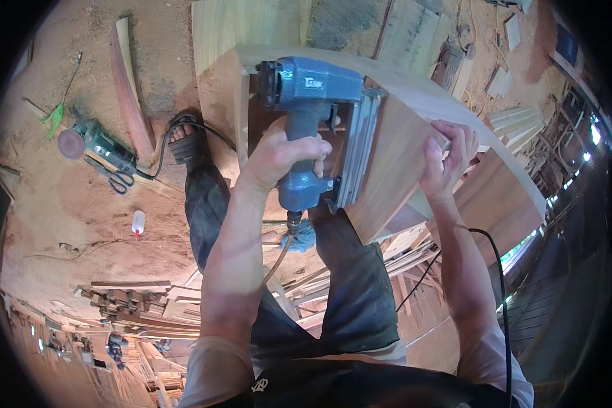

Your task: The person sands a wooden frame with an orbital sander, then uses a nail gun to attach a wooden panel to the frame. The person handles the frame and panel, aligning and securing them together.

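Observation:
A blue pneumatic nail gun (319,85) is held upright in my left hand (279,153), whose fingers wrap around its handle near the trigger. Its silver magazine stands to the right of the grip, over a wooden box-like piece (396,153) made of wide brown boards. From the bottom of the gun an air hose (277,262) runs down between my legs. My right hand (449,160) grips the upper edge of a board, with a small wood end showing between thumb and fingers. The gun's body hides part of the woodwork behind it.
On the dusty floor at left lie a green power grinder (109,146), scissors (122,182), a white bottle (138,222) and a long plank (130,88). Stacked wood strips (132,299) lie lower left. Loose offcuts (500,81) lie far right. A black cable (502,285) passes my right arm.

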A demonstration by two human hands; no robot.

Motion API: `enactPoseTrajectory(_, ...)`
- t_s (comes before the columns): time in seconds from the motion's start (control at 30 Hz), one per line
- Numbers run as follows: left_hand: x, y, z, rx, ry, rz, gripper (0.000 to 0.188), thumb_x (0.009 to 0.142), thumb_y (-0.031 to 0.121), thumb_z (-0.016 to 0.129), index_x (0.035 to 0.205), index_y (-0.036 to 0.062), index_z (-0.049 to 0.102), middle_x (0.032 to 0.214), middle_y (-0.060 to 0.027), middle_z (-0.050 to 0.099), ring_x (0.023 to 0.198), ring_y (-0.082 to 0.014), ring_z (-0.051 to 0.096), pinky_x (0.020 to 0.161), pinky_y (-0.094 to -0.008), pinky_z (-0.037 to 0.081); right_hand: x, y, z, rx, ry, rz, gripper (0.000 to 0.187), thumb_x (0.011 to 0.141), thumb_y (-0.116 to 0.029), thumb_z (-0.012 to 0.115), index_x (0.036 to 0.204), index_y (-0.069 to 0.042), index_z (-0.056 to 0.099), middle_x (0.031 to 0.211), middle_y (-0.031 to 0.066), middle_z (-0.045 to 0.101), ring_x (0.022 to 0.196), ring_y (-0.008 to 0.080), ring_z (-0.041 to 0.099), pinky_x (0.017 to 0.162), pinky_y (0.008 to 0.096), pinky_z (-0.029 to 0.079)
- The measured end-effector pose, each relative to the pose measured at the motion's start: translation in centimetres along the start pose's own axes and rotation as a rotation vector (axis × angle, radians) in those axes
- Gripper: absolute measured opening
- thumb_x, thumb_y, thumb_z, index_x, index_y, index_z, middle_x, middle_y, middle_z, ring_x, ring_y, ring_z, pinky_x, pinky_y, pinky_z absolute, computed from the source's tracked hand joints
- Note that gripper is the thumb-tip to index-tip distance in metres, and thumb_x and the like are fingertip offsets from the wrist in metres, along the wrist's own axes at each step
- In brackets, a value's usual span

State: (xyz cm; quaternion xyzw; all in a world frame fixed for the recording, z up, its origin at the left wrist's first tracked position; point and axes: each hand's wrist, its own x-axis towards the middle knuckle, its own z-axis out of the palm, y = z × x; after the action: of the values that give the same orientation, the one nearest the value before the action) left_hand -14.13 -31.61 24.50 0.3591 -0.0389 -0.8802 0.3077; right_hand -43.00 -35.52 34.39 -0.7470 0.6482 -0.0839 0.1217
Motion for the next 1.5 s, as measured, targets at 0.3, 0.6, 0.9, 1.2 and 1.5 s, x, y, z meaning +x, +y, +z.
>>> enactPoseTrajectory(0.3,0.9,-1.3,-1.1,-0.123,0.030,0.016,0.062,0.083,0.016,0.070,0.137,-0.0115,0.054,0.070,-0.0080,0.062,0.063,-0.0183,0.065,0.066,-0.0356,0.057,-0.4,0.2,-0.2,-0.006,-0.010,0.039,0.028,0.079,-0.031,0.066,0.096,-0.009,0.071,0.099,0.0094,0.065,0.097,0.0292,0.054,0.102,0.0487,0.033)
enactPoseTrajectory(0.6,1.4,-1.6,-1.1,-0.084,-0.008,-0.012,0.061,0.084,0.015,0.070,0.136,-0.0105,0.055,0.071,-0.0084,0.064,0.064,-0.0188,0.065,0.068,-0.0348,0.056,-0.3,0.3,-0.2,-0.002,-0.016,0.028,0.029,0.079,-0.032,0.066,0.096,-0.009,0.070,0.099,0.0094,0.065,0.096,0.0290,0.054,0.102,0.0479,0.032)
enactPoseTrajectory(0.9,2.6,7.9,0.3,0.467,-0.037,-0.157,0.050,0.082,0.018,0.078,0.124,-0.0040,0.061,0.079,-0.0070,0.067,0.066,-0.0161,0.067,0.068,-0.0306,0.056,-0.1,-0.4,0.2,-0.036,0.031,-0.001,0.025,0.075,-0.029,0.069,0.093,-0.012,0.070,0.096,0.0068,0.064,0.097,0.0271,0.056,0.103,0.0476,0.032)
enactPoseTrajectory(1.2,15.1,22.4,4.8,1.330,-0.250,-0.578,0.053,0.086,0.042,0.082,0.115,0.0023,0.061,0.081,-0.0038,0.065,0.059,-0.0097,0.063,0.056,-0.0274,0.056,-0.2,-1.4,1.0,0.062,0.129,0.124,0.022,0.066,-0.027,0.074,0.087,-0.020,0.069,0.093,-0.0037,0.064,0.096,0.0216,0.055,0.106,0.0465,0.029)
enactPoseTrajectory(1.5,20.7,20.7,5.6,1.071,-0.279,-0.782,0.037,0.095,0.037,0.075,0.107,0.0044,0.061,0.075,-0.0049,0.064,0.055,-0.0097,0.062,0.052,-0.0265,0.056,-0.2,-1.9,1.2,0.113,0.147,0.185,0.023,0.062,-0.029,0.074,0.082,-0.022,0.067,0.090,-0.0043,0.062,0.094,0.0210,0.053,0.109,0.0465,0.025)
